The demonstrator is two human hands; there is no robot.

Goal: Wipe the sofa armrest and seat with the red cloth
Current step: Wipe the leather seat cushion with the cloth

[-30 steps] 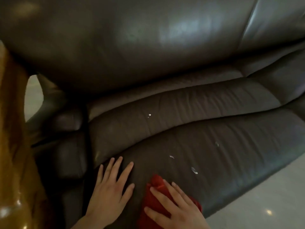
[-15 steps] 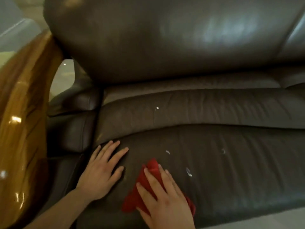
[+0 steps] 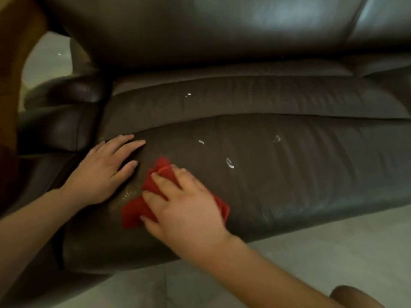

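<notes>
A dark brown leather sofa fills the view. Its seat cushion [image 3: 289, 174] runs across the middle, and the padded armrest [image 3: 64, 127] is at the left. The red cloth [image 3: 135, 210] lies crumpled on the front left of the seat. My right hand [image 3: 189, 205] presses flat on top of the cloth, fingers pointing up-left. My left hand [image 3: 104, 172] rests palm down on the seat just left of the cloth, fingers spread, holding nothing. Several small white scuffs [image 3: 230, 163] mark the seat to the right of the cloth.
The sofa backrest [image 3: 222, 30] rises behind the seat. A glossy wooden frame [image 3: 13, 85] stands at the far left beside the armrest. Pale floor tiles [image 3: 311, 252] lie in front of the sofa. A rounded brown shape [image 3: 353, 296] sits at the bottom right.
My right hand has pushed the red cloth a little up and right across the seat. My left hand stays flat beside it. The view has pulled back, showing more floor.
</notes>
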